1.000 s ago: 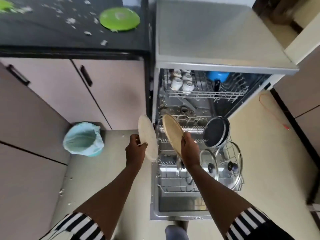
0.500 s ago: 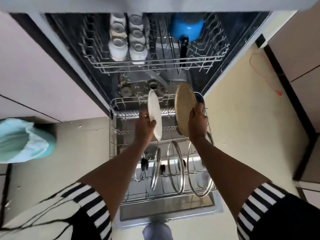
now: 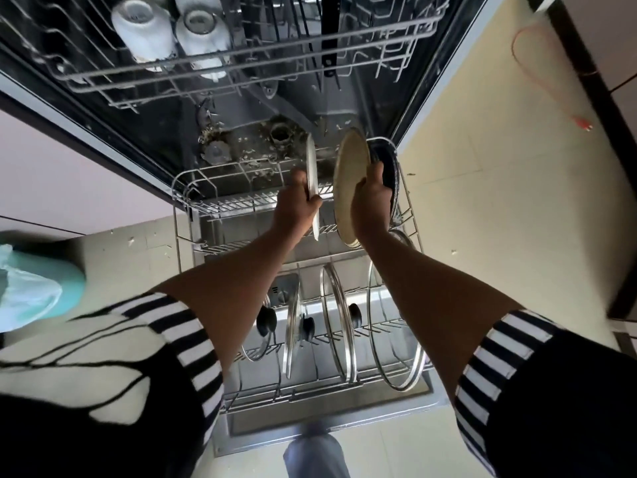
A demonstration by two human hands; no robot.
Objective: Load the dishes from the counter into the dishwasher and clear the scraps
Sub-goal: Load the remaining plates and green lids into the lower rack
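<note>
My left hand (image 3: 295, 205) grips a thin white plate (image 3: 312, 174) held on edge above the back of the pulled-out lower rack (image 3: 220, 205). My right hand (image 3: 372, 201) grips a larger beige plate (image 3: 349, 177), also upright, just right of the white one. Behind the beige plate stands a dark pan (image 3: 387, 167) in the rack's back right corner. Several glass lids (image 3: 336, 322) with black knobs stand in the front rows of the rack, below my forearms.
The upper rack (image 3: 241, 74) holds white cups (image 3: 144, 29) upside down and a black handle (image 3: 330, 32). Food scraps lie on the dishwasher floor (image 3: 248, 146). A bin with a pale green bag (image 3: 31, 291) stands at the left. A red cord (image 3: 551, 77) lies on the tiled floor.
I have leaned in closer over the dishwasher. Both hands carried their plates forward and down, toward the back of the lower rack; the counter has left the view.
</note>
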